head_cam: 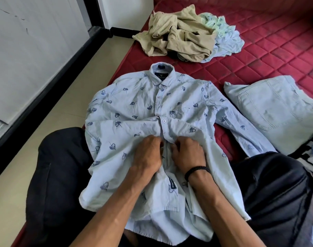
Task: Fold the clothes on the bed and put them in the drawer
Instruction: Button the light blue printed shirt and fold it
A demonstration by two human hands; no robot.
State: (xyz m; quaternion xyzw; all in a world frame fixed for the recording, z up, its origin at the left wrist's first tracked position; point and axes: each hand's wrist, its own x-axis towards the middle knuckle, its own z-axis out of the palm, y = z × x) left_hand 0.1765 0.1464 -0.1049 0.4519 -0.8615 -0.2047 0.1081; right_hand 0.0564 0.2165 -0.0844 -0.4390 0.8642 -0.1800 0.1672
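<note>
With the leaf-print shirt (139, 104) pinched at its button placket by the curled fingers of the left hand (148, 154) and right hand (188, 154), a button could be misaligned, leaving the front skewed for folding.

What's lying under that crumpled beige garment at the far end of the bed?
Under the crumpled beige garment light blue clothing pokes out, on the red quilted mattress. Anything deeper is covered.

You have bare red mattress (270, 43) far right, and a strip between the shirt (134, 107) and the folded jeans (277, 111) at right. Far ahead, the beige heap (179, 34) blocks the way. Your dark-clothed knees (63, 175) close both near sides. Left of the bed, the floor (68, 111) is open to the wall.
</note>
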